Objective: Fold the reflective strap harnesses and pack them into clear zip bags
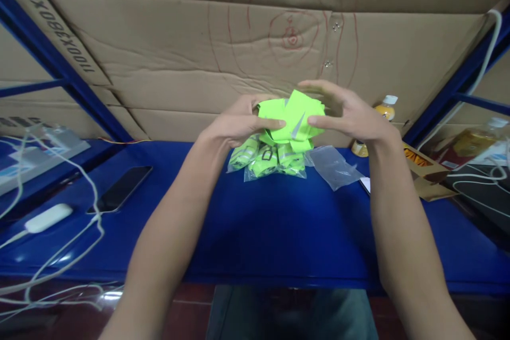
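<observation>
Both my hands hold a folded neon-green vest point(292, 117) with a grey reflective strip, raised above the blue shelf point(255, 223). My left hand point(235, 123) grips its left side, thumb on top. My right hand point(346, 111) curls over the right side, fingers arched above the cloth. Just beneath lie several bagged green vests point(266, 160) in clear plastic. An empty clear plastic bag point(333, 166) lies to their right.
A dark phone point(121, 188) and a white charger point(48, 218) with white cables lie at left. An orange-filled bottle point(385, 109) and an open brown carton point(428, 172) stand at right. Cardboard sheets point(179, 58) line the back, between blue posts.
</observation>
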